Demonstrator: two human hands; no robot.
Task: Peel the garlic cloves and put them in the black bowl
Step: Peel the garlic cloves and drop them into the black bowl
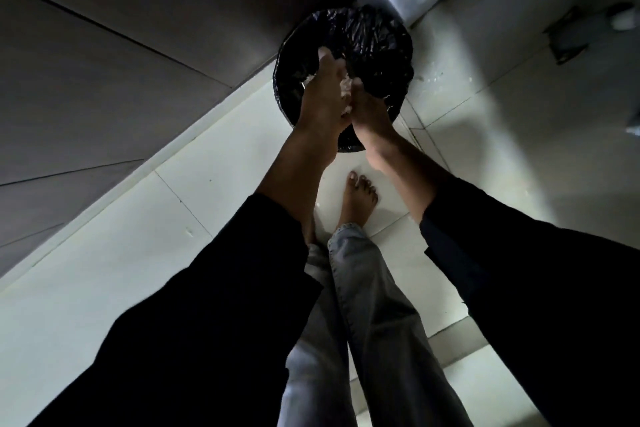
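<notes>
Nearest the camera, at the bottom of the frame, two dark sleeves (pixel 214 305) reach forward over light trouser legs (pixel 363 305), and a bare foot (pixel 358 198) stands on the pale tiled floor (pixel 485 132) at centre. Beyond the foot, both hands meet above a round bin lined with a black bag (pixel 374 42), which sits in the upper centre against a dark cabinet front (pixel 121 45). Progress judgement: no garlic cloves and no black bowl are in view, so the count of peeled cloves cannot be told; the pale flaky scraps (pixel 344 88) between the hands look like garlic skin, which suggests that peeling is largely done and waste disposal is in hand. Whether any cloves remain to peel or to place in the bowl cannot be confirmed. Grip state: the left hand (pixel 325 97) lies with its back to the camera, fingers extended toward the bin opening and pressed against the scraps; no curl round them is visible. The right hand (pixel 367 111) sits just beside it, touching it, with its fingers bent at the scraps; whether it pinches them or merely brushes them cannot be told in the dim light. Farther right, a few pale specks (pixel 429 78) lie on the floor near the bin.
</notes>
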